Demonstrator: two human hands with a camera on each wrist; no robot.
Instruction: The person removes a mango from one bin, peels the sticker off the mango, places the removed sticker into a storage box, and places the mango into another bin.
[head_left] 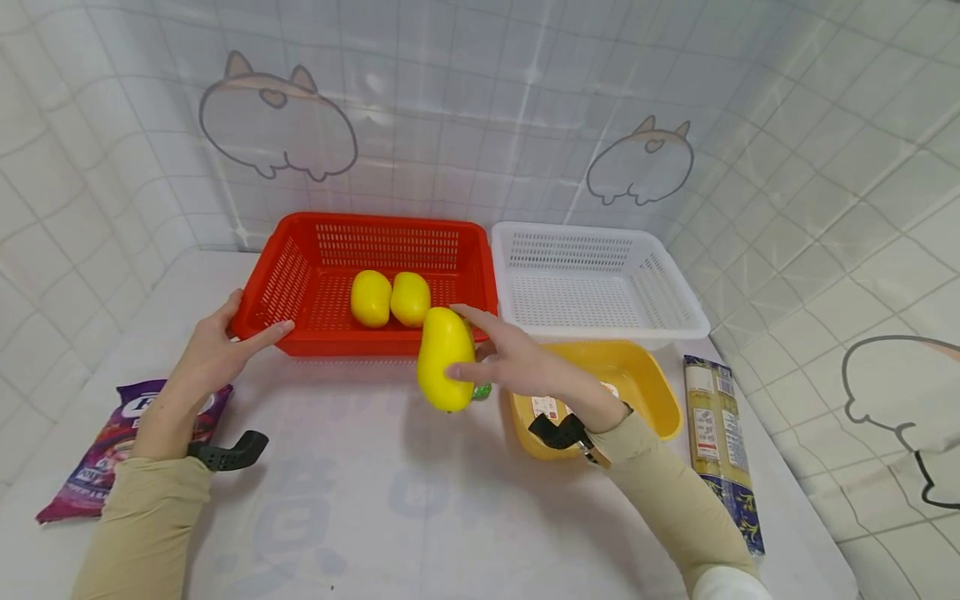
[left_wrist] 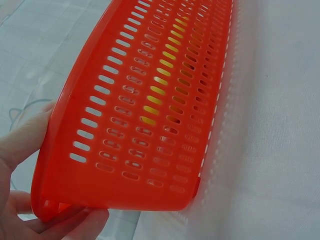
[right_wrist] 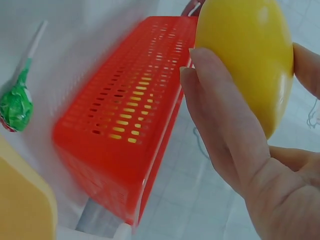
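My right hand holds a yellow mango between thumb and fingers, in front of the front rim of the red basket. In the right wrist view the fingers lie along one side of the mango. Inside the basket, two more yellow mangoes lie side by side. My left hand grips the basket at its front left corner. In the left wrist view, the thumb and fingers pinch the rim of the red basket.
A white basket stands right of the red one. Before it sits a yellow tub holding labelled items. A long clear-and-blue package lies far right, a purple snack bag far left. A green-wrapped lollipop lies near the tub.
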